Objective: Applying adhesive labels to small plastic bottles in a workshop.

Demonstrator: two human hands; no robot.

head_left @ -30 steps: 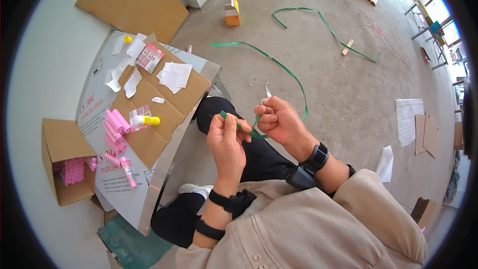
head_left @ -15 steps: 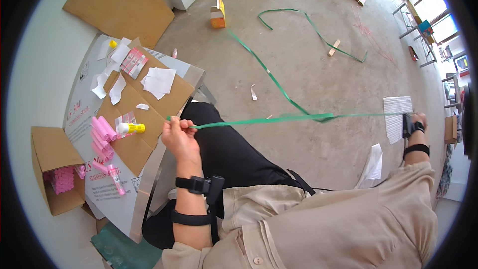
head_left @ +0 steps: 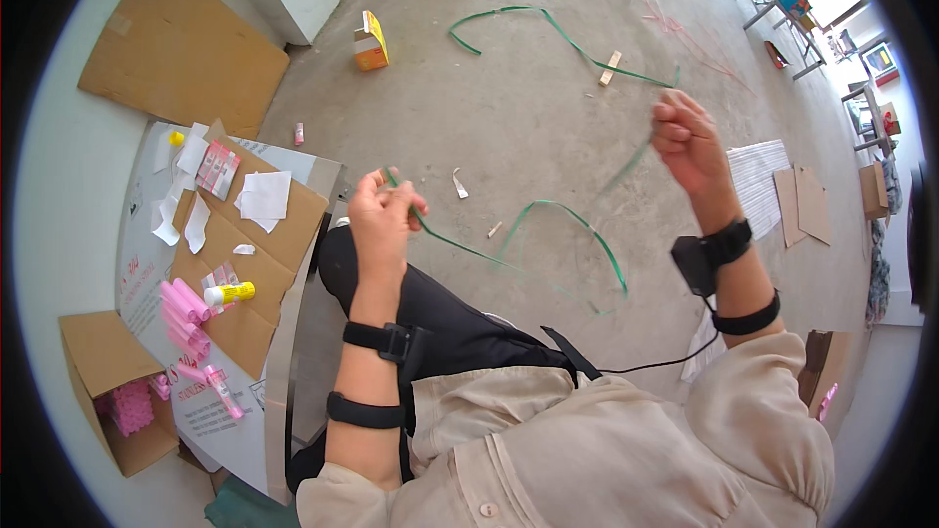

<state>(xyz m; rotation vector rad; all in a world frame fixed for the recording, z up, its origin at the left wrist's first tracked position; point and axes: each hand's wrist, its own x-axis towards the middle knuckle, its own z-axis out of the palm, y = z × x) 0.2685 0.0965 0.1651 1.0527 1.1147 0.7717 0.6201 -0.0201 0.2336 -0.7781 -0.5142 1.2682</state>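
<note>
Pinched in my left hand (head_left: 381, 220), beside the table, is a thin green plastic strap (head_left: 458, 242). Its short end pokes up above the fingers, and the rest hangs to the right in a loose, partly blurred loop over the floor. My right hand (head_left: 690, 142) is raised farther out to the right with its fingers closed. From under it a blurred stretch of green strap slants down to the left, so the fingers grip strap too. Whether both stretches are one piece I cannot tell. Another green strap (head_left: 548, 15) lies curved on the floor beyond.
At left a table (head_left: 308, 171) bears cardboard, white paper, pink rolls (head_left: 186, 313) and a yellow-and-white glue stick (head_left: 230, 293). An open carton (head_left: 108, 342) with pink pieces stands beside it. On the floor are an orange box (head_left: 370, 44), a wooden block (head_left: 609, 68) and cardboard sheets (head_left: 802, 205).
The strap was stretched taut between my hands and now sags in a loop. My right hand has come inward and forward from the far right; my left hand has moved slightly forward.
</note>
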